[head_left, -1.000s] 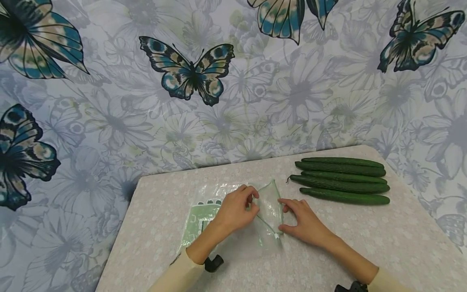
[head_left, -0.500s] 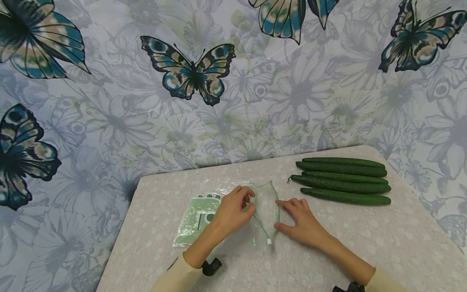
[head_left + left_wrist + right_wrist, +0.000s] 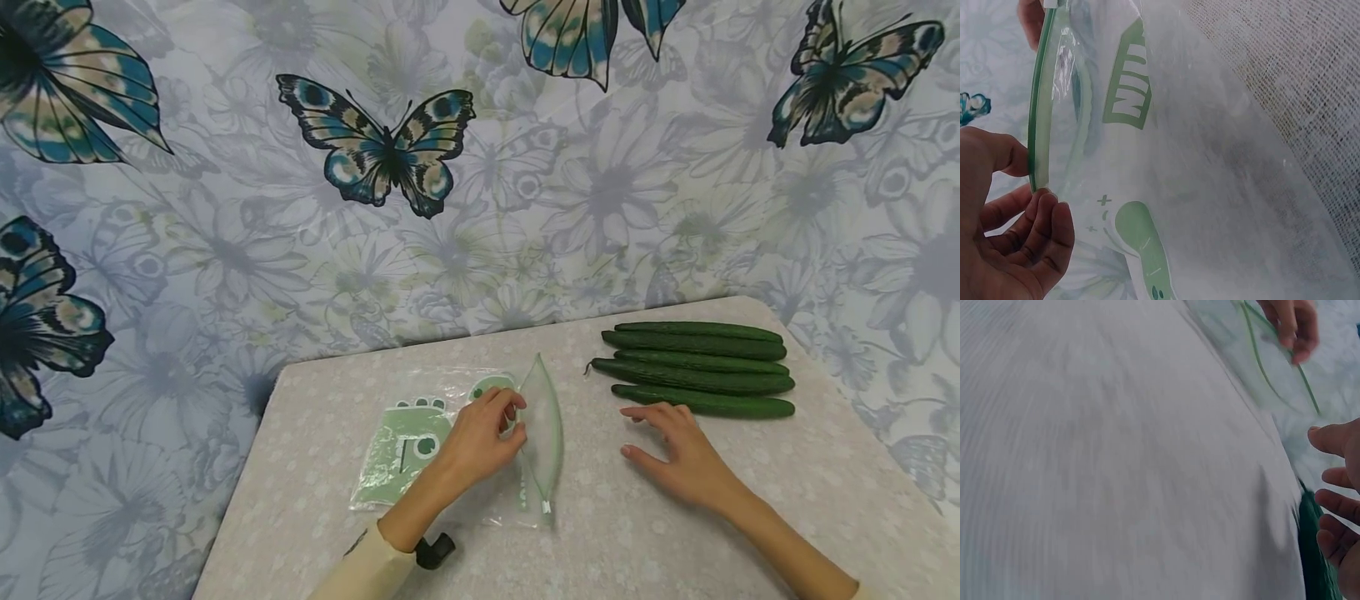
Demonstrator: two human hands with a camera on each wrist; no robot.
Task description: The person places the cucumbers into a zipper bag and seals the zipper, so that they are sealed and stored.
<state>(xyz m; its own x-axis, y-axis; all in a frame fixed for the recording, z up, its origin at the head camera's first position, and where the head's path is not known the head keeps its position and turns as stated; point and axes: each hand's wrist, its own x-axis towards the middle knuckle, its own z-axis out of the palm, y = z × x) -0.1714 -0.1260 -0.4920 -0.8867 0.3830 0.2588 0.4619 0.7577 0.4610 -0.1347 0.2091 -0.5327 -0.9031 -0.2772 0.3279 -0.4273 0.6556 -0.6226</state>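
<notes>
A clear slider zip bag with green print lies on the table, its mouth gaping toward the right. My left hand pinches one green-edged lip of that mouth between thumb and fingers, seen closely in the left wrist view along the green zip strip. The white slider sits at the near end of the mouth. Away from the bag, my right hand hovers with fingers spread and nothing between them. Just beyond its fingertips lies the nearest of several long dark green cucumbers.
A green-printed plastic packet lies left of my left hand, partly behind it. The pale patterned tablecloth covers the table, which meets a butterfly-print backdrop at its far edge.
My right hand has let go of the bag's edge and moved right, close to the cucumbers. The left hand keeps its pinch, and the bag's mouth now bows outward.
</notes>
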